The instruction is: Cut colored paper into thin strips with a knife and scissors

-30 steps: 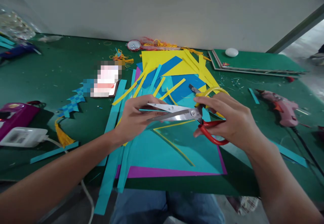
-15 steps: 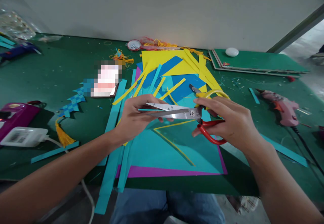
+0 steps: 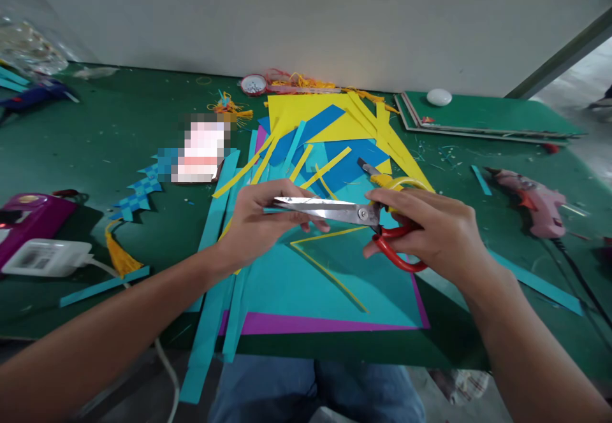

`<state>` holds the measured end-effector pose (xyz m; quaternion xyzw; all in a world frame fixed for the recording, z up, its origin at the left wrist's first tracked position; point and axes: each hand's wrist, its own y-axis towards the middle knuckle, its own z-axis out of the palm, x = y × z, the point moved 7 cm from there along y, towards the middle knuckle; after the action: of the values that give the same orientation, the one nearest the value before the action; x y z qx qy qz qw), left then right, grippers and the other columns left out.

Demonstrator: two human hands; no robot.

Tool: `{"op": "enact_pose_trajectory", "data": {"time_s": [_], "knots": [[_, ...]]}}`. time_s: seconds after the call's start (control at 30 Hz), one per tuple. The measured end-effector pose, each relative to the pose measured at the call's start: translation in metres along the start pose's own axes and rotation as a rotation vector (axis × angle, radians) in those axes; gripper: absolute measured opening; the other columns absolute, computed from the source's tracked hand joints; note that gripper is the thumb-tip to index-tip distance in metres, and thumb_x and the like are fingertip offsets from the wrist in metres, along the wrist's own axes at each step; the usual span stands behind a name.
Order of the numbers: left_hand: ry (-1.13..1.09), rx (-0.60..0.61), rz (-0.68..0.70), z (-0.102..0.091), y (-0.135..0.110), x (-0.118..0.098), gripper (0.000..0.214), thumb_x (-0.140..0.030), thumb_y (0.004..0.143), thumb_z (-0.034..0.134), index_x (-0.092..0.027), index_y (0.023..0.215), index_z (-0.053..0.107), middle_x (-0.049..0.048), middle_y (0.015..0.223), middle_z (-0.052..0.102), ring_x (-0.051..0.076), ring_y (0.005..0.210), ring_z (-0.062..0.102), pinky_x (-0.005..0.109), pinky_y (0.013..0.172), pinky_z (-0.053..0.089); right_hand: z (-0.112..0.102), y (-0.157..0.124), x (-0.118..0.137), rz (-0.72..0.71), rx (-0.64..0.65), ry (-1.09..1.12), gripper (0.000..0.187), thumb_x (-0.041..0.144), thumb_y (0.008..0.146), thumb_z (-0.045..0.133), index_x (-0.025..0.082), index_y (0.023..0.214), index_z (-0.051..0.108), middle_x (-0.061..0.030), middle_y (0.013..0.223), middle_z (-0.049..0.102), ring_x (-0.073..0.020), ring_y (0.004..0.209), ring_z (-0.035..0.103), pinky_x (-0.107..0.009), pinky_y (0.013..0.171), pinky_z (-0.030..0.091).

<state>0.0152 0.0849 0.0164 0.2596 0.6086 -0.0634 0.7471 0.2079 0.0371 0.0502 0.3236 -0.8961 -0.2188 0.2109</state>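
My right hand (image 3: 430, 232) is wrapped round the red handles of a pair of scissors (image 3: 329, 208). Their metal blades point left and lie nearly together over my left hand's fingers. My left hand (image 3: 268, 219) is closed, pinching a thin teal paper strip (image 3: 269, 209) seen almost edge-on, most of it hidden by the blades and fingers. Both hands are above a large teal paper sheet (image 3: 325, 283). A narrow yellow strip (image 3: 329, 279), bent in a V, rests on that sheet. Just behind my right hand lies a yellow-handled tool (image 3: 382, 179) with a metal tip, partly covered.
Yellow sheets (image 3: 287, 111) and blue paper (image 3: 329, 120) pile up at the back. Long teal strips (image 3: 205, 327) overhang the front edge. A pink glue gun (image 3: 540, 206) lies right; a phone (image 3: 203, 152), woven blue ornament (image 3: 138, 197) and white charger (image 3: 48, 258) lie left.
The scissor blades, apart half a second ago, have come nearly together at my left fingers. Less of the teal strip shows between them. Both hands have stayed almost in place.
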Motion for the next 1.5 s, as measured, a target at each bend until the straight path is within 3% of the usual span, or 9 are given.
{"op": "enact_pose_trajectory", "data": {"time_s": [0.2,0.4,0.6,0.83,0.97,1.03,1.13,1.33,1.5], "knots": [[0.056,-0.067,-0.015,0.001,0.001,-0.002,0.012,-0.019,0.077,0.079,-0.018,0.071,0.069,0.0032,0.079,0.076,0.017,0.062,0.073,0.025,0.053,0.058,0.0,0.0,-0.028,0.367,-0.036,0.039,0.059,0.057,0.069,0.078,0.026,0.117,0.061,-0.0061,0.102,0.071,-0.0193,0.069,0.064,-0.032,0.062,0.051],[0.072,-0.01,-0.128,0.001,0.003,0.006,0.01,-0.023,0.079,0.078,-0.017,0.081,0.07,0.0017,0.07,0.074,0.016,0.064,0.073,0.023,0.054,0.057,0.013,-0.012,-0.066,0.652,0.105,-0.01,0.053,0.055,0.076,0.071,0.022,0.117,0.063,-0.0093,0.094,0.073,-0.0244,0.074,0.068,-0.031,0.058,0.048],[0.198,-0.02,-0.237,0.0,0.002,0.01,0.014,-0.025,0.081,0.076,-0.016,0.076,0.066,0.0008,0.069,0.074,0.011,0.058,0.068,0.019,0.055,0.055,0.017,-0.016,-0.068,0.621,0.138,-0.267,0.053,0.033,0.084,0.061,0.017,0.134,0.056,-0.0171,0.123,0.066,-0.0346,0.109,0.063,-0.045,0.087,0.049],[0.203,0.109,-0.375,0.013,0.001,0.016,0.014,-0.023,0.081,0.074,-0.016,0.075,0.064,0.0011,0.069,0.074,0.013,0.062,0.071,0.018,0.054,0.054,0.012,-0.011,-0.052,0.448,0.089,-0.422,0.045,0.037,0.092,0.054,0.01,0.127,0.062,-0.0199,0.114,0.065,-0.0347,0.11,0.056,-0.047,0.092,0.045],[0.195,0.171,-0.425,0.02,-0.002,0.02,0.013,-0.021,0.081,0.073,-0.016,0.075,0.062,0.0004,0.066,0.072,0.015,0.066,0.073,0.018,0.055,0.055,0.011,-0.004,-0.029,0.477,0.017,-0.095,0.031,0.041,0.094,0.053,0.016,0.092,0.071,-0.0092,0.09,0.069,-0.022,0.086,0.06,-0.034,0.078,0.045],[0.205,0.158,-0.424,0.021,-0.003,0.02,0.014,-0.021,0.082,0.072,-0.017,0.075,0.061,-0.0004,0.065,0.072,0.013,0.064,0.072,0.017,0.054,0.054,0.033,-0.004,-0.016,0.543,0.248,0.226,0.035,0.045,0.093,0.053,0.018,0.076,0.068,-0.0019,0.071,0.062,-0.0139,0.065,0.053,-0.028,0.06,0.039],[0.218,0.122,-0.394,0.02,-0.002,0.017,0.014,-0.02,0.081,0.073,-0.017,0.075,0.06,-0.0019,0.064,0.071,0.011,0.061,0.071,0.015,0.055,0.054,0.059,-0.007,0.007,0.564,0.503,0.558,0.039,0.048,0.092,0.054,0.019,0.068,0.062,0.0031,0.061,0.049,-0.0095,0.058,0.039,-0.026,0.052,0.03],[0.245,0.066,-0.323,0.018,0.0,0.008,0.016,-0.022,0.084,0.07,-0.016,0.07,0.064,-0.0015,0.063,0.07,0.012,0.062,0.069,0.016,0.056,0.054,0.069,-0.01,0.011,0.63,0.544,0.68,0.041,0.044,0.09,0.058,0.018,0.059,0.051,0.0058,0.057,0.028,-0.0084,0.057,0.026,-0.027,0.05,0.022],[0.357,0.023,-0.223,0.013,0.0,0.0,0.025,-0.025,0.088,0.066,-0.016,0.065,0.065,-0.0014,0.063,0.069,0.01,0.061,0.067,0.016,0.056,0.051,0.07,-0.01,0.013,0.608,0.541,0.704,0.046,0.041,0.088,0.061,0.018,0.055,0.039,0.0062,0.057,0.028,-0.0079,0.057,0.025,-0.027,0.051,0.022]]}}
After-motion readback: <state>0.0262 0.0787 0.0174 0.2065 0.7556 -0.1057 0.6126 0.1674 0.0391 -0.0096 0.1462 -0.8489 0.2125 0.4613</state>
